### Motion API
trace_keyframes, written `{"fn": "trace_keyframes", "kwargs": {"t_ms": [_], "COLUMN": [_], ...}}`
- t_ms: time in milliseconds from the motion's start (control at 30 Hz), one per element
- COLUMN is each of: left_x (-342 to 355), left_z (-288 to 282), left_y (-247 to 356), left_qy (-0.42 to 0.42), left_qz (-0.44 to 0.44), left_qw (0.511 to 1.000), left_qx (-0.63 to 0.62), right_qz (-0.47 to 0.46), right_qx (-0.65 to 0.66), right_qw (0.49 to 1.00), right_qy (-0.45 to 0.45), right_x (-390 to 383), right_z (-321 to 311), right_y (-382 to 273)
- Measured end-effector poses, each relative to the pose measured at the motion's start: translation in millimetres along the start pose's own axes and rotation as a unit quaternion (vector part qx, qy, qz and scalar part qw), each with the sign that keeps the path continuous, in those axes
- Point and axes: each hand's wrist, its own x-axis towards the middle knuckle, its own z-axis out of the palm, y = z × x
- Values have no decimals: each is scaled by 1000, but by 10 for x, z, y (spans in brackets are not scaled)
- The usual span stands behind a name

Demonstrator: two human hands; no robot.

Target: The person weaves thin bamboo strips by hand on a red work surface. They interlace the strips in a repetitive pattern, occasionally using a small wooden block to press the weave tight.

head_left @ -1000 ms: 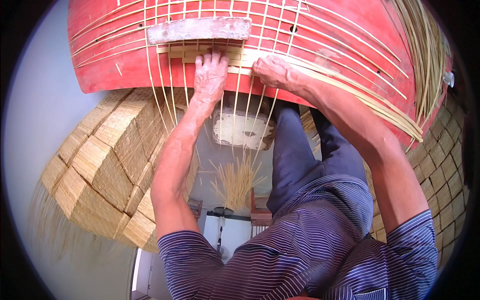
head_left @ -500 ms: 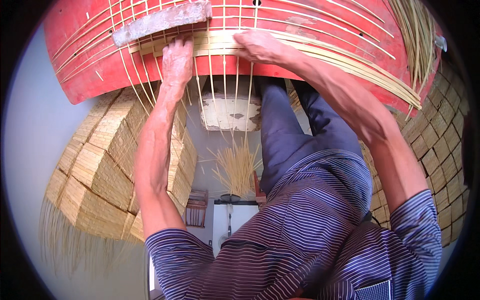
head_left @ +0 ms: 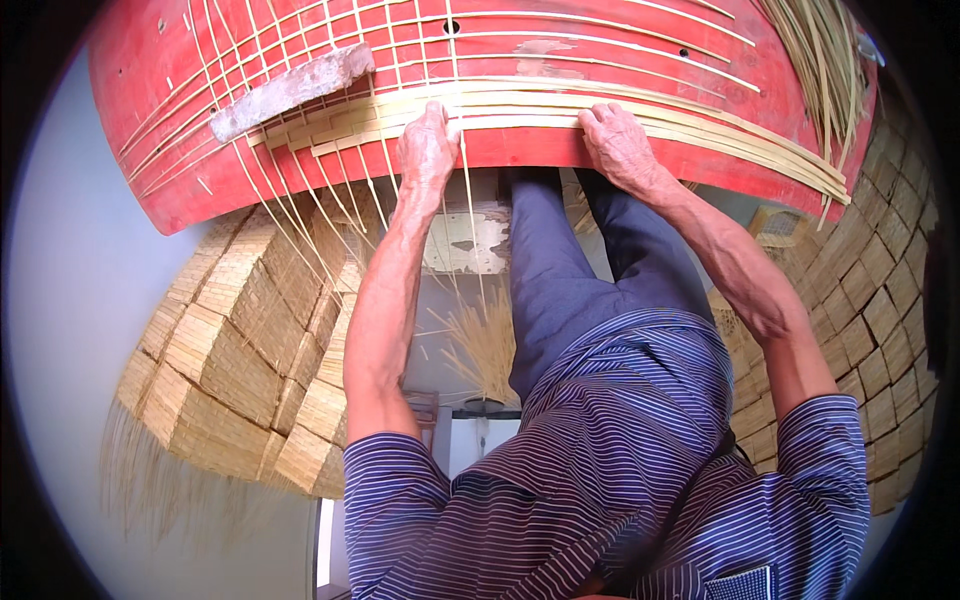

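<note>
Pale woven strips (head_left: 520,100) form an open grid on a red board (head_left: 640,55); beside my hands, several long ones lie closely packed along its near edge. My left hand (head_left: 428,155) is closed at the strips where lengthwise and crosswise ones meet, its fingertips pinching a strip. Farther right, my right hand (head_left: 617,145) has curled fingers closed on the nearest long strip. A worn, whitish block (head_left: 292,92) rests on the grid left of my left hand. Several crosswise strip ends hang over the board's near edge.
A bundle of loose strips (head_left: 815,75) lies at the board's far right. Stacked woven pieces (head_left: 225,360) stand at lower left, and more stacked woven pieces (head_left: 860,340) at right. A bunch of thin strips (head_left: 480,350) is on the floor below, beyond a worn pale block (head_left: 475,240).
Both hands have moved to the right along the strips, the right one farther. My view has shifted somewhat, and more crosswise strips now show left of my left hand.
</note>
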Motion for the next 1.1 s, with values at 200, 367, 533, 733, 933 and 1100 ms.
{"fn": "trace_keyframes", "kwargs": {"t_ms": [200,367,533,733,933,1100], "left_x": [187,278,427,507,384,117], "left_z": [-371,-525,-456,-509,-472,-292], "left_y": [-253,-444,-590,-645,-657,-142], "left_qy": [-24,-61,-95,-129,-100,-129], "left_qz": [115,241,284,282,219,14], "left_qw": [977,942,940,943,965,991], "left_qx": [180,225,162,117,106,2], "right_qz": [-73,-131,-142,-172,-105,-10], "right_qx": [49,37,3,23,90,-19], "right_qw": [996,991,988,983,990,999], "right_qy": [13,-16,-66,-62,3,-30], "right_x": [378,1050,1296,1335,940,317], "right_z": [-39,306,482,512,315,73], "right_y": [-343,-892,-927,-871,-817,-374]}}
